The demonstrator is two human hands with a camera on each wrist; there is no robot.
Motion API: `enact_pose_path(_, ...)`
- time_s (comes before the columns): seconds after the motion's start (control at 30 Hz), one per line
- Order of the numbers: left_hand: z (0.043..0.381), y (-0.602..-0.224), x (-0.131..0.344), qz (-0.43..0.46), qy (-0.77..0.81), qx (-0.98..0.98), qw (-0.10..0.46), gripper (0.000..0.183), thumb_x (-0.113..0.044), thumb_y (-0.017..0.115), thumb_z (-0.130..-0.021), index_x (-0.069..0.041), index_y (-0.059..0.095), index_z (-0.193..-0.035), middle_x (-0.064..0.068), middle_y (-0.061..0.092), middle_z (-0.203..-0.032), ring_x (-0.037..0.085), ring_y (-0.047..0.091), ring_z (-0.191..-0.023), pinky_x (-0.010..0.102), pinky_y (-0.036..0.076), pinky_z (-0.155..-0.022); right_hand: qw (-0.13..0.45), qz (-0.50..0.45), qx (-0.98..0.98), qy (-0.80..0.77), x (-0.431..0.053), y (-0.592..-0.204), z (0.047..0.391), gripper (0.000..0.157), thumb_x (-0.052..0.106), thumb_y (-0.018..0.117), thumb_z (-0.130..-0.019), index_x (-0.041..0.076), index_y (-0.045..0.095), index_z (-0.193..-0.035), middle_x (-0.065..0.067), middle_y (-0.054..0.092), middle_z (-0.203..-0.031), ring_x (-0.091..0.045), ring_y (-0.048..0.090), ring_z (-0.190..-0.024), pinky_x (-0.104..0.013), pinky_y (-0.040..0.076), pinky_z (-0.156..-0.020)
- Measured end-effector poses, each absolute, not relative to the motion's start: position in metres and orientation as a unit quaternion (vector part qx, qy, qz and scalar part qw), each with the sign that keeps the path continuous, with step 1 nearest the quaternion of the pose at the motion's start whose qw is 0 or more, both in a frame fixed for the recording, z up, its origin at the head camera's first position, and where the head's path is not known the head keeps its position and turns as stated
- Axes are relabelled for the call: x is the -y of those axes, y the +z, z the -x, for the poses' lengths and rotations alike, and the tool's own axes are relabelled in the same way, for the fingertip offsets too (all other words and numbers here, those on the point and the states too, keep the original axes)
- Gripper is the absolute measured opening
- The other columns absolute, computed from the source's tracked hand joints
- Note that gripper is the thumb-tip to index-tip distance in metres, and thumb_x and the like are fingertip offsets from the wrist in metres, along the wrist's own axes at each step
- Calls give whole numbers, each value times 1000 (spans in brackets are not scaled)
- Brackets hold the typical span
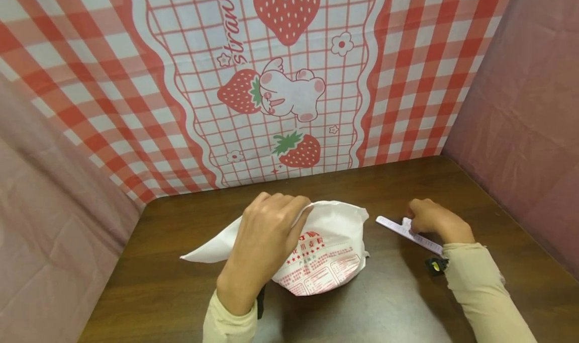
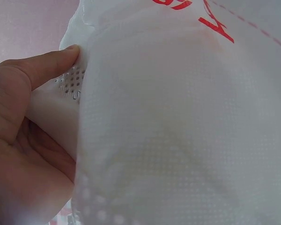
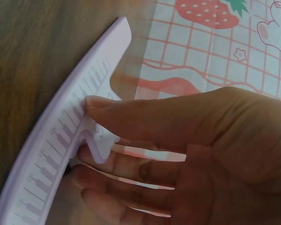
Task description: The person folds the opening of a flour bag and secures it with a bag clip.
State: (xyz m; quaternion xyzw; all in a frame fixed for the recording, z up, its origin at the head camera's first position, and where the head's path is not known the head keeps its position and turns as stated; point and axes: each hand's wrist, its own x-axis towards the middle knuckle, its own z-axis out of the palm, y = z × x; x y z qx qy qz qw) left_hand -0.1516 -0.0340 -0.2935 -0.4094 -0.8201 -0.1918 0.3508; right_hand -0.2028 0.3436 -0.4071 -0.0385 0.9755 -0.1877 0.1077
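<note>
A white flour bag (image 1: 336, 227) with red printing stands on the table, its top edge folded and a long white flap reaching out to the left. My left hand (image 1: 267, 232) grips the bag's top edge. In the left wrist view, the thumb (image 2: 61, 63) presses on the white bag material (image 2: 178, 126), which hides the other fingertips. To the right of the bag, apart from it, my right hand (image 1: 434, 222) pinches a long pale purple bag clip (image 1: 391, 225) by its middle tab. The right wrist view shows a piano-key pattern along the clip (image 3: 56, 136).
The brown wooden table (image 1: 181, 303) carries the bag. A red-and-white checked strawberry cloth (image 1: 294, 81) hangs behind it. Pink curtains (image 1: 520, 106) close off both sides. A small dark device (image 1: 436, 266) sits at the right wrist.
</note>
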Motion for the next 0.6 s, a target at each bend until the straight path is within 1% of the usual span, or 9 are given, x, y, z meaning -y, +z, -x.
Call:
enact_pose_path(0.5, 151, -294, 34, 407, -186, 822, 352, 9, -16, 66, -96, -12, 73, -92, -5, 70, -77, 14, 65, -69, 29, 44, -62, 107, 54, -973, -199, -343, -410, 204, 22, 3, 76, -72, -1, 59, -85, -7, 56, -76, -21, 52, -67, -35, 44, -58)
enact_pose_path(0.6, 151, -294, 34, 409, -187, 821, 353, 9, -16, 66, -96, -12, 73, -91, -5, 70, -77, 14, 65, -68, 29, 44, -62, 99, 58, -971, -211, -339, -409, 204, 24, 2, 76, -73, 1, 56, -86, -6, 54, -76, -20, 52, -66, -33, 43, -55)
